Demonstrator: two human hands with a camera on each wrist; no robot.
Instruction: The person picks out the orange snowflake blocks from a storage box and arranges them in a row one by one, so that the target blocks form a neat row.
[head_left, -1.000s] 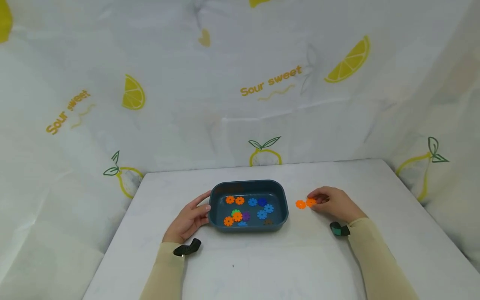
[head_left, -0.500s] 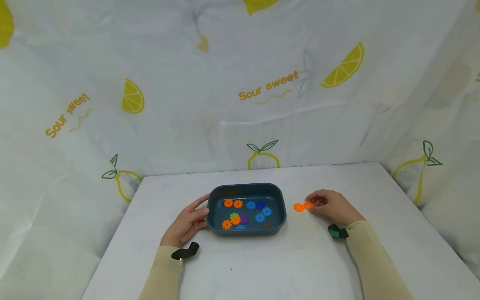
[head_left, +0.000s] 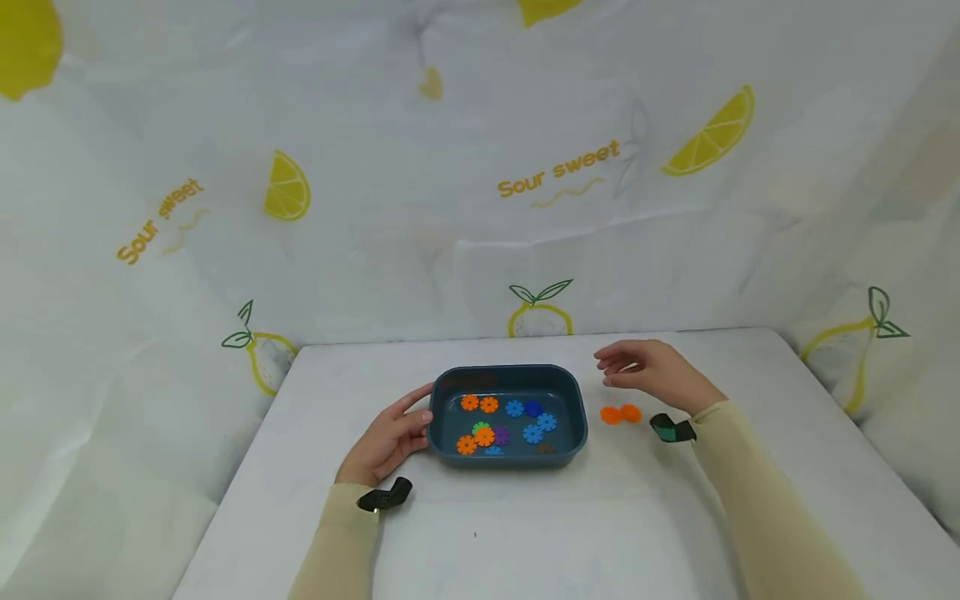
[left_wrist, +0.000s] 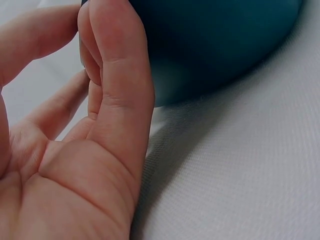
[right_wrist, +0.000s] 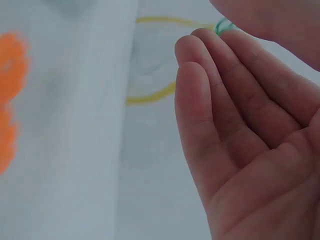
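A dark blue-green tray [head_left: 508, 460] stands on the table. My left hand [head_left: 386, 442] rests against its left outer wall, fingers and thumb touching the side near the rim. In the left wrist view the fingers [left_wrist: 122, 75] lie along the tray wall [left_wrist: 225, 45]. My right hand [head_left: 652, 371] hovers right of the tray with loosely bent fingers and nothing between them. Nearer the person, two orange notched snowflake discs [head_left: 621, 414] lie edge to edge on the table, apparently joined. They show blurred at the left of the right wrist view.
Inside the tray lie several snowflake discs: orange ones [head_left: 484, 436], blue ones [head_left: 533, 433], a purple one [head_left: 502, 436], a green one [head_left: 481, 427] partly covered, and a brown one [head_left: 545, 448]. A white cloth with lemon prints [head_left: 540, 321] hangs behind the table.
My right hand has let go of the orange snowflake discs and moved up and away from them. The pair now lies on the table. The left hand stays at the tray.
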